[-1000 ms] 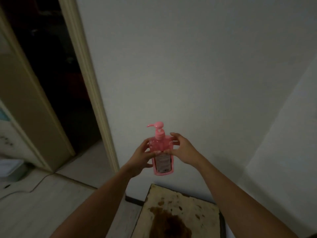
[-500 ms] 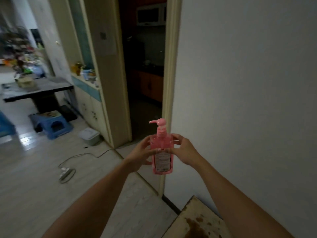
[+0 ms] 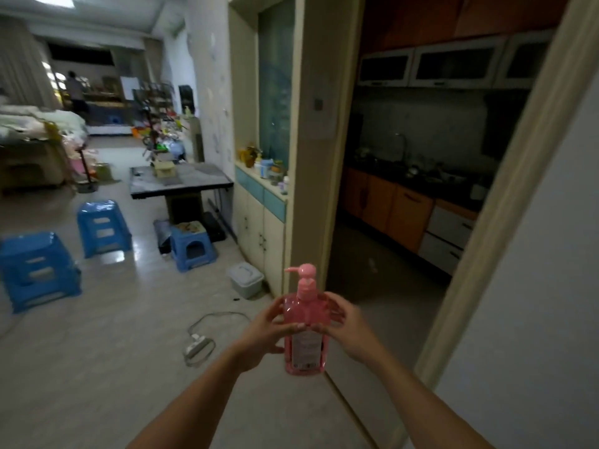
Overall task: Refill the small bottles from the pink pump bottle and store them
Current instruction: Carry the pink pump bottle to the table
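Left hand (image 3: 263, 335) and right hand (image 3: 344, 322) clasp the pink pump bottle (image 3: 304, 325) upright, fingers curled round its sides; probably carried level against spilling; small bottles unseen.

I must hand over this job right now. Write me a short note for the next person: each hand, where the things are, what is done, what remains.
Left hand: grips the left side of the translucent pink plastic pump bottle, thumb across its front.
Right hand: grips the right side the same way.
The bottle is held upright in the air, in front of the dark kitchen doorway; its nozzle points left and it looks mostly full.
Done: pump bottle picked up.
Left: no small bottles can be made out in view, so find them, refill each one and store them.
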